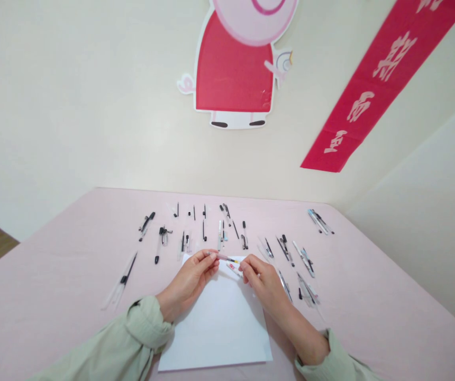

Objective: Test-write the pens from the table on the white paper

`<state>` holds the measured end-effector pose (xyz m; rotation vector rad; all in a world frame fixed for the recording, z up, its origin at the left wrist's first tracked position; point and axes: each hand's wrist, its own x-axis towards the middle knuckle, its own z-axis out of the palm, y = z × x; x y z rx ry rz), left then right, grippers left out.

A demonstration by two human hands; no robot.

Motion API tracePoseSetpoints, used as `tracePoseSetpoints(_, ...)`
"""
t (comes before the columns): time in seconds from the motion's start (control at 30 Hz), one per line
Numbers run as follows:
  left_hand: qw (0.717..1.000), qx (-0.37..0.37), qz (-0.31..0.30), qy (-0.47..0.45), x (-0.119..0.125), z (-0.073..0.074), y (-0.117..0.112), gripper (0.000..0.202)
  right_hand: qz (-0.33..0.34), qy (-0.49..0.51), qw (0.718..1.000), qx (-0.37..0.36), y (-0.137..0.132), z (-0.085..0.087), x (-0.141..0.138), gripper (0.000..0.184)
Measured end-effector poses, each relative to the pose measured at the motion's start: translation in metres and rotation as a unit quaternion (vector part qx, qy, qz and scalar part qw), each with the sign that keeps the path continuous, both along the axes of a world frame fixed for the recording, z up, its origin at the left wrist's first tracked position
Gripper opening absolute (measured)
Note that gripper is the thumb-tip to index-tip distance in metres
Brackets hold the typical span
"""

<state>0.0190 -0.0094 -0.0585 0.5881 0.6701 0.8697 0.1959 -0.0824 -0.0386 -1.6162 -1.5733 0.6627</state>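
Note:
My left hand [196,275] is closed, its thumb and fingers pinching a thin pen refill [224,257] above the top of a white paper sheet [223,328]. The refill lies nearly level and has a pinkish body, a dark section and a yellow part near its right end. At that right end, my right hand [263,280] is closed with its fingertips pinched together. Just below the refill is a white pen part [233,269] with red print; whether it rests on the paper or touches my right fingers, I cannot tell.
Pink cloth covers the table [72,296]. Around the paper lie several groups of taken-apart pens, including a black-capped pen [158,246], a clear pen [122,280] at left, pens [320,221] at far right and pen parts [309,291] near my right hand. A wall [132,132] stands behind.

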Motion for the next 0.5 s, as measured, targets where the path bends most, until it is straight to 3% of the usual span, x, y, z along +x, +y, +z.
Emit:
tracePoseSetpoints(0.13, 1.0, 0.006, -0.024, 0.0, 0.0, -0.002, 0.001, 0.004, 0.008, 0.006, 1.0, 0.005, 0.0, -0.001, -0.003, 0.031)
tracePoseSetpoints(0.37, 1.0, -0.02, -0.001, -0.017, 0.0, 0.002, 0.0, 0.004, 0.001, 0.025, 0.999, 0.024, 0.002, -0.005, 0.0, 0.035)
tracePoseSetpoints(0.5, 0.999, -0.032, 0.01, -0.022, -0.001, 0.004, 0.001, 0.002, -0.042, 0.017, 0.998, 0.05, 0.003, -0.007, 0.008, 0.037)
